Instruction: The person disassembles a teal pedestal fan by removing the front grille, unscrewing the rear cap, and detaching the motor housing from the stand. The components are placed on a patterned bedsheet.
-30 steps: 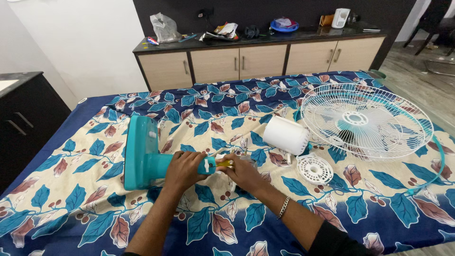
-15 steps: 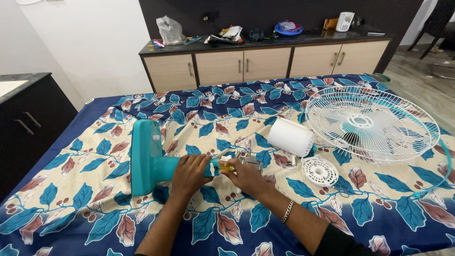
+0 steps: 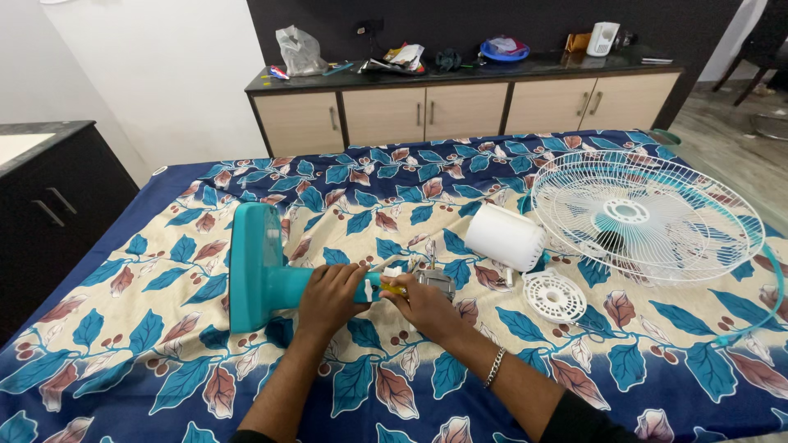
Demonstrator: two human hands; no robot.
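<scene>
Teal fan stand (image 3: 261, 275) — in both hands

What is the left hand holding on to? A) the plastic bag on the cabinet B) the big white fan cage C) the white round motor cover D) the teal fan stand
D: the left hand is wrapped around the neck of the teal fan stand lying on the leaf-patterned cloth, while the white fan cage and the white motor cover lie untouched off to the right.
</scene>
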